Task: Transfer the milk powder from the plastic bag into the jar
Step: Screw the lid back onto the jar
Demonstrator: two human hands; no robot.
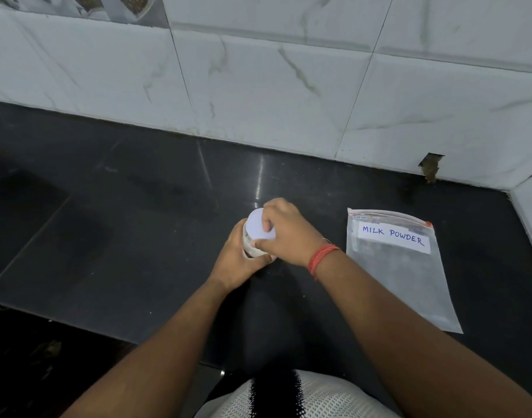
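Note:
A small clear jar (249,246) stands on the black counter (123,236), with a white lid (256,224) on top. My left hand (239,260) wraps around the jar's body from the near side. My right hand (286,230) grips the lid from above and the right, fingers curled over its rim. A flat zip-lock plastic bag (400,273) labelled "MILK POWDER" lies on the counter to the right of the jar, apart from both hands; it looks flat, with little inside. The jar's contents are mostly hidden by my hands.
A white marble-tiled wall (289,86) runs along the back of the counter and turns at the right corner (527,206). The counter's front edge (77,324) lies near my body. A red thread band (320,258) circles my right wrist.

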